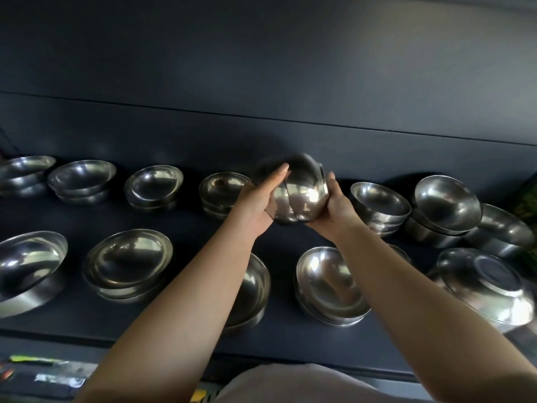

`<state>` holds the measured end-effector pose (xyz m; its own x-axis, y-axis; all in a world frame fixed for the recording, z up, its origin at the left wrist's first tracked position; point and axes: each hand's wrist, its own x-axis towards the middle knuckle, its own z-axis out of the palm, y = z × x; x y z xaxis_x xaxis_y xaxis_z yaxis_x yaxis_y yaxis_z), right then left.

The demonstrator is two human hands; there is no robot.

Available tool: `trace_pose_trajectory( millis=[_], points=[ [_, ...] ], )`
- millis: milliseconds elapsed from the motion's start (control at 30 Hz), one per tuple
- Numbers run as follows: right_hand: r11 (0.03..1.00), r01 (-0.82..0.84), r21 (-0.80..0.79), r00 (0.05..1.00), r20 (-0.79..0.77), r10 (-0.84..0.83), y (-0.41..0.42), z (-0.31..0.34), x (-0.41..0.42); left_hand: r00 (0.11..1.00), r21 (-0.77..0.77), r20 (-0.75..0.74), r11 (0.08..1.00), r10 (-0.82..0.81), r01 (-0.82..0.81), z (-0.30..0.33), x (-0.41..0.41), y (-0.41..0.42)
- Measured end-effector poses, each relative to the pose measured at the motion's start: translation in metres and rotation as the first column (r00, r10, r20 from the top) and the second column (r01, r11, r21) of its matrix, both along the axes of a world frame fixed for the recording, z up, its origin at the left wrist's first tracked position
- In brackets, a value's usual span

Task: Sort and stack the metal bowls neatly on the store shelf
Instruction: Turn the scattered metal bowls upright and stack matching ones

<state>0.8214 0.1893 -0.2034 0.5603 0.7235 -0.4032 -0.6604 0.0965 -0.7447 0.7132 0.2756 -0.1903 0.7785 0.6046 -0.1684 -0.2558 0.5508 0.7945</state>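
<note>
A pale garment (290,382) at the lower edge of the view gives way to two bare forearms reaching up and forward over a dark shelf (186,216), where they meet on a small nest of metal bowls (296,196) held on its side, clear of the shelf, above a gap in the back row. The left hand (261,199) lies flat along the nest's left side, fingers straight and pointing up and away, pressing but not curling; the right hand (337,205) cups it from the right and below, thumb up against the rim, its other fingers hidden behind the metal, so the grip here is a two-sided clamp on the held bowls. The step in hand appears to be squaring a gathered stack before it is set down. The next move would likely call for turning the nest upright and lowering it onto the back row, between the stack (223,193) just left of it and the stack (380,207) just right, without knocking either. Outward from there, more stacks line the back row to the left (154,184), tilted bowls (447,207) lean on each other at far right, and the front row holds wider bowls (128,263), one of them upside down (488,283) at right.
</note>
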Motion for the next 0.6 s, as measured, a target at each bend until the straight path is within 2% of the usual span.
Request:
trace_pose_trajectory(
  millis=[67, 133, 167, 233, 300, 467, 600],
  points=[
    [0.996, 0.069, -0.062, 0.997, 0.029, -0.068, 0.002, 0.001, -0.002, 0.999, -0.006, -0.02, 0.999, 0.035, -0.035, -0.001, -0.001, -0.002],
    [0.971, 0.132, -0.198, 0.975, 0.201, -0.092, 0.004, -0.001, -0.002, 0.995, -0.016, -0.053, 0.996, 0.083, -0.084, -0.002, -0.002, -0.004],
    [0.946, 0.162, -0.281, 0.941, 0.332, -0.062, 0.004, 0.0, -0.003, 0.992, -0.021, -0.068, 0.994, 0.109, -0.111, -0.003, -0.002, -0.005],
    [0.877, 0.221, -0.427, 0.812, 0.578, 0.077, 0.002, 0.0, 0.0, 0.985, -0.029, -0.103, 0.99, 0.138, -0.141, -0.007, -0.003, -0.005],
    [0.844, 0.246, -0.477, 0.715, 0.677, 0.174, -0.002, 0.004, 0.0, 0.981, 0.001, -0.127, 0.989, 0.144, -0.145, -0.009, -0.004, -0.004],
    [0.828, 0.202, -0.523, 0.8, 0.575, 0.168, -0.006, 0.019, -0.006, 0.981, 0.16, -0.164, 0.984, 0.1, -0.073, -0.004, -0.006, -0.006],
    [0.827, 0.081, -0.556, 0.862, 0.456, 0.222, -0.012, 0.027, -0.009, 0.978, 0.268, -0.201, 0.963, 0.061, -0.005, -0.003, -0.007, -0.003]
  ],
)
